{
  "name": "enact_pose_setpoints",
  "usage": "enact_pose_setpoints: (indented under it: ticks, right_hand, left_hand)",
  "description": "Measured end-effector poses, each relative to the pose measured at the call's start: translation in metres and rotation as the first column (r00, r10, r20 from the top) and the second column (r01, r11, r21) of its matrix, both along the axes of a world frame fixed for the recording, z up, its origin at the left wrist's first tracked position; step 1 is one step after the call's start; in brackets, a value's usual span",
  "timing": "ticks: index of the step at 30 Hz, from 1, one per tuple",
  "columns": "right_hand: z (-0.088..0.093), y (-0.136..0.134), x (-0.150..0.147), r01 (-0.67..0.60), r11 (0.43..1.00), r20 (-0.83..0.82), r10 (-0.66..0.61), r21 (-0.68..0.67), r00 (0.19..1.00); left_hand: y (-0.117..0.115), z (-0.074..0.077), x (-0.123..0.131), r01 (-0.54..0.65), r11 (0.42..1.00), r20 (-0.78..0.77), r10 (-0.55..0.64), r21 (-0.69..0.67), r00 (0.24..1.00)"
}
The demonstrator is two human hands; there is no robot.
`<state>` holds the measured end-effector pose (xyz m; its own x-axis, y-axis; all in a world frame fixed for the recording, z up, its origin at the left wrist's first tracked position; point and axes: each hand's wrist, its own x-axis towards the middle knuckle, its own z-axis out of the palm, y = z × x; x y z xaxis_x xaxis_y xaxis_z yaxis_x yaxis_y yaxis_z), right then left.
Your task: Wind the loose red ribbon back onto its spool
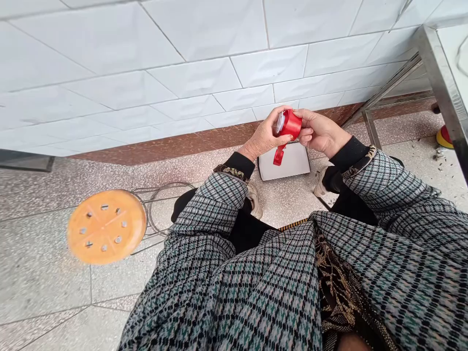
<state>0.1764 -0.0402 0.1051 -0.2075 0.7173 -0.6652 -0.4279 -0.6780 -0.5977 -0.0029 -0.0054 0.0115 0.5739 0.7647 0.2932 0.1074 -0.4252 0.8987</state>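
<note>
A roll of red ribbon with a white core is held up between my two hands, in front of the tiled wall. My left hand grips it from the left, the thumb under it and the fingers behind the core. On the other side my right hand has its fingertips closed on the roll's right end. A short loose end of red ribbon hangs below the roll. Beneath my hands a shallow white box with dark edges rests on the floor between my feet.
An orange round stool with metal legs stands at the left. At the right is a metal-framed table. A red and yellow object lies beneath it, near scattered dark bits. The white tiled wall runs across the front.
</note>
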Motion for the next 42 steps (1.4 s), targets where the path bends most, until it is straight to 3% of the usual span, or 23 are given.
enact_pose_setpoints:
  ticks: [4,17,26,36,42]
  right_hand:
    - [-0.002,-0.002,-0.006,0.017,0.999,0.044,-0.018,0.034,0.999]
    - [-0.007,-0.001,-0.012,0.107,0.99,0.014,-0.108,0.095,0.994]
    - [-0.01,0.004,-0.006,0.061,0.994,0.032,-0.064,0.086,0.997]
    - [-0.003,0.005,-0.005,0.036,0.999,0.031,-0.037,0.026,0.999]
    - [-0.003,0.006,-0.003,-0.003,1.0,0.004,0.003,0.022,1.0]
  left_hand:
    - [0.002,-0.006,0.002,-0.011,0.999,0.077,0.014,-0.043,0.997]
    - [-0.001,-0.007,0.004,-0.053,0.996,0.064,0.058,-0.068,0.996]
    - [0.002,-0.009,0.001,0.027,0.992,0.119,-0.012,-0.126,0.993]
    - [0.004,-0.012,0.0,0.018,0.994,0.096,-0.008,-0.103,0.995]
    - [0.0,-0.007,0.001,-0.02,0.995,0.066,0.027,-0.094,0.997]
